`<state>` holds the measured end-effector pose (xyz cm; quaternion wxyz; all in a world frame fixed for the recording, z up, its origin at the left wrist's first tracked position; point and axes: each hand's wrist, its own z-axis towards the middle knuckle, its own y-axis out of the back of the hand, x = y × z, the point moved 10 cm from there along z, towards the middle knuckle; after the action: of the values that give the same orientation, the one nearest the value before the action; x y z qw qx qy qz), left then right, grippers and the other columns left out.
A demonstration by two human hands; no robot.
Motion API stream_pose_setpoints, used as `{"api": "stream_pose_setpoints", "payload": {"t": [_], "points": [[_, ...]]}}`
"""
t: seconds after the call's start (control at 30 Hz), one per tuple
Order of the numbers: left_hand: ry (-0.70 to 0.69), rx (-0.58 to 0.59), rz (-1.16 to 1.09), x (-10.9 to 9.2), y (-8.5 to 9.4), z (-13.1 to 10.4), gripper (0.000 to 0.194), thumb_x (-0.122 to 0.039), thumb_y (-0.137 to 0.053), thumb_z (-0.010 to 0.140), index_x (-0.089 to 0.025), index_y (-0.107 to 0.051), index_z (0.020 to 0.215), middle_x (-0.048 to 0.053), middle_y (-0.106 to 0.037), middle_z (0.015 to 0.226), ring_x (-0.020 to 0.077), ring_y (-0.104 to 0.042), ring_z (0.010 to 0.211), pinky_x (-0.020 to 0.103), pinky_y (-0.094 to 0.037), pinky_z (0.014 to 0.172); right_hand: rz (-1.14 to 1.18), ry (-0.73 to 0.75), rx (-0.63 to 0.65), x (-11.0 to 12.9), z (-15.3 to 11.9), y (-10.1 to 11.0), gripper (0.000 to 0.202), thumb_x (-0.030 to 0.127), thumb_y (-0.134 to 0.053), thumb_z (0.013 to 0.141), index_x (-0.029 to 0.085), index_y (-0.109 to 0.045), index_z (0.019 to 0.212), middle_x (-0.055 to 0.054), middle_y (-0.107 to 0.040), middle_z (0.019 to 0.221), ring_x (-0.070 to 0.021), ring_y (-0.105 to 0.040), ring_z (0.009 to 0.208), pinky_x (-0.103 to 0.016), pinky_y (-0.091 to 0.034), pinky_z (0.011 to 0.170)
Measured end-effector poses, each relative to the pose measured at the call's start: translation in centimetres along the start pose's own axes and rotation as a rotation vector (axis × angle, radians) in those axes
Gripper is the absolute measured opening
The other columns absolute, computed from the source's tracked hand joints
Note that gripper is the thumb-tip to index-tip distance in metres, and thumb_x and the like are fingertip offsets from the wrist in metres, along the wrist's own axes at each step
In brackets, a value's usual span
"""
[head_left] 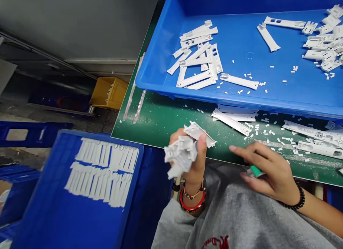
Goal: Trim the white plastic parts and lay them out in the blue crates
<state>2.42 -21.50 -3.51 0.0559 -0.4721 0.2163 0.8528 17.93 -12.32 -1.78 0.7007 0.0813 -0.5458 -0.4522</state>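
Observation:
A bunch of white plastic parts is gripped in my left hand, above the front edge of the green table. One more white piece lies across the top, under my left thumb. My right hand, to the right, holds a small green-handled tool between thumb and fingers, with its index finger stretched toward the left. The tool touches none of the parts. Beyond my hands, several long white parts lie on the table among small white chips.
A large blue tray at the back holds loose white parts and chips. At the lower left, a blue bin contains two rows of white parts. A yellow bin stands beyond it, near the floor.

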Motion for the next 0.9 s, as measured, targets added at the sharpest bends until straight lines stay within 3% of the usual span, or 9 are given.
{"api": "stream_pose_setpoints", "payload": {"t": [0.1,0.17,0.3,0.43,0.63,0.9], "points": [[-0.225,-0.011,-0.028,-2.5,0.4,-0.1,0.017,-0.014,-0.074,0.083,-0.019,-0.063,0.095,-0.002,-0.068,0.085,0.0106,-0.065,0.075,0.024,-0.053,0.069,0.059,-0.051,-0.059,0.2,0.9,1.3,0.045,0.034,-0.031,0.105,0.014,-0.049,0.140,-0.004,-0.051,0.084,-0.0157,-0.055,0.072,-0.027,-0.050,0.060],[-0.285,0.045,-0.083,-3.0,-0.2,-0.6,0.016,-0.010,-0.070,0.085,-0.018,-0.064,0.097,0.000,-0.070,0.088,0.0117,-0.065,0.077,0.025,-0.052,0.069,0.050,-0.068,-0.032,0.4,1.6,1.2,0.044,0.027,-0.033,0.104,0.013,-0.043,0.145,-0.006,-0.053,0.089,-0.0166,-0.057,0.078,-0.028,-0.052,0.066],[-0.275,0.113,-0.133,-2.2,-1.1,-1.7,0.015,-0.011,-0.060,0.090,-0.016,-0.067,0.102,0.004,-0.071,0.095,0.0164,-0.066,0.083,0.031,-0.052,0.073,0.047,-0.093,-0.061,0.3,2.2,1.1,0.038,0.015,-0.044,0.100,0.017,-0.043,0.137,-0.008,-0.062,0.103,-0.0165,-0.062,0.091,-0.025,-0.054,0.077],[-0.283,0.114,-0.167,-2.1,-1.2,-2.0,0.016,-0.013,-0.059,0.091,-0.017,-0.067,0.105,0.004,-0.072,0.094,0.0172,-0.066,0.083,0.032,-0.051,0.074,0.071,-0.069,-0.072,0.3,2.2,0.9,0.026,0.012,-0.050,0.097,0.018,-0.051,0.122,-0.007,-0.065,0.102,-0.0169,-0.064,0.096,-0.024,-0.054,0.081],[-0.281,0.128,-0.117,-2.2,-1.5,-2.1,0.019,-0.020,-0.061,0.093,-0.024,-0.066,0.111,0.003,-0.073,0.096,0.0193,-0.067,0.082,0.037,-0.052,0.072,0.088,-0.051,-0.016,0.8,2.1,1.1,0.020,0.011,-0.050,0.098,0.015,-0.055,0.118,-0.008,-0.064,0.101,-0.0145,-0.064,0.092,-0.022,-0.053,0.077],[-0.274,0.150,-0.049,-1.4,-1.6,-3.1,0.020,-0.031,-0.058,0.096,-0.032,-0.060,0.117,0.005,-0.075,0.095,0.0223,-0.070,0.083,0.043,-0.054,0.077,-0.114,-0.067,-0.039,0.9,1.1,1.4,0.026,0.010,-0.053,0.097,0.018,-0.058,0.121,-0.008,-0.062,0.099,-0.0171,-0.065,0.086,-0.026,-0.053,0.065]]}}
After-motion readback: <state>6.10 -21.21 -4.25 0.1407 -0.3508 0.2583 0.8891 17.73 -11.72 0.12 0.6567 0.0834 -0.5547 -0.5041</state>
